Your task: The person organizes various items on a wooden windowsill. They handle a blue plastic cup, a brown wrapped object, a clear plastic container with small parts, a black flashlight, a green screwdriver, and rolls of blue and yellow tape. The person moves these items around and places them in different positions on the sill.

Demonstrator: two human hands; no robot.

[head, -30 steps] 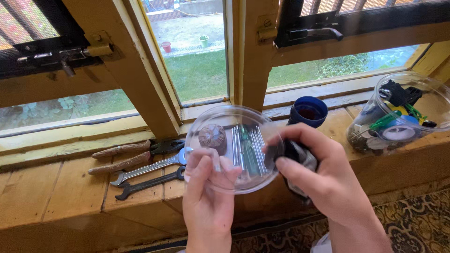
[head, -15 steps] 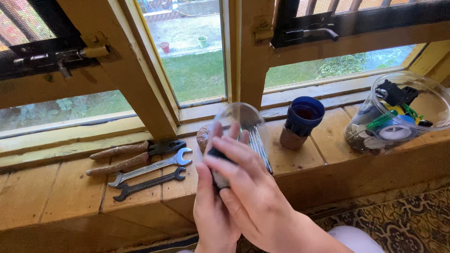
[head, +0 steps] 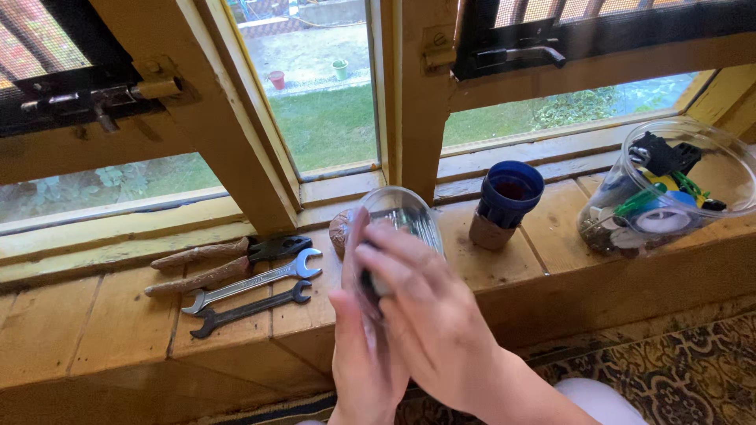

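Both hands meet over the wooden sill (head: 94,330): right hand (head: 429,315) lies across the left hand (head: 362,354), fingers curled onto a clear round lid (head: 398,220) held between them. It stands nearly on edge, long axis running up and away toward the window. Beside it lie two wrenches (head: 252,293) and pliers (head: 224,261)
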